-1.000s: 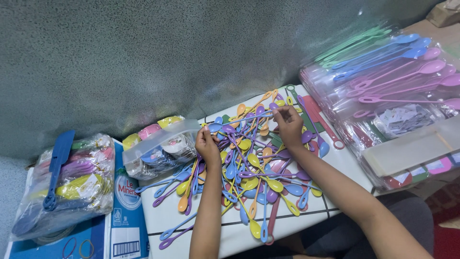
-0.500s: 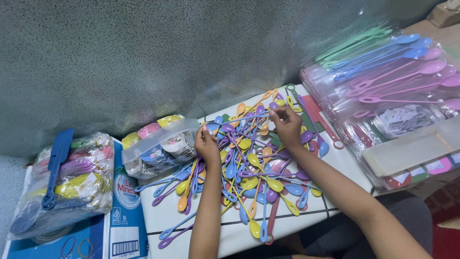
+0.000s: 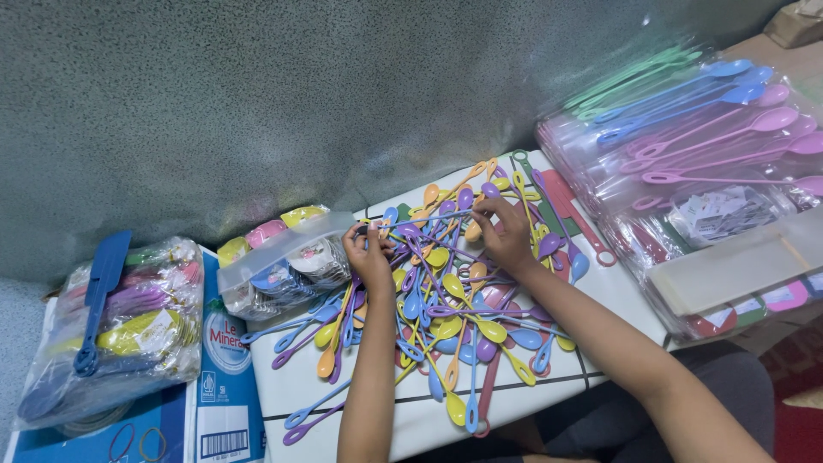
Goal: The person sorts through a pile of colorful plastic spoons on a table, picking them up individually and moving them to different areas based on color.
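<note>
The big pile of spoons (image 3: 446,300) is lying all tangled on the white worktop (image 3: 600,296), so a spoon could be catching on its neighbours and dragging some over the near edge, where a few handles are already poking out. The thin blue spoon (image 3: 424,221) could also be slipping away, because it is being held only at its two ends. It is sitting just above the far side of the pile, stretched between both hands. The left hand (image 3: 367,250) is pinching the end of the spoon at the left side of the pile, with its fingers (image 3: 375,237) closed tight on it. The right hand (image 3: 506,233) is pinching the other end, and its fingers (image 3: 485,219) are squeezed together too, with the rest of the hand resting over the pile. Left of the pile a clear bag (image 3: 283,261) of coloured things is lying, and right of the pile flat packs of spoons (image 3: 694,129) are stacked.
</note>
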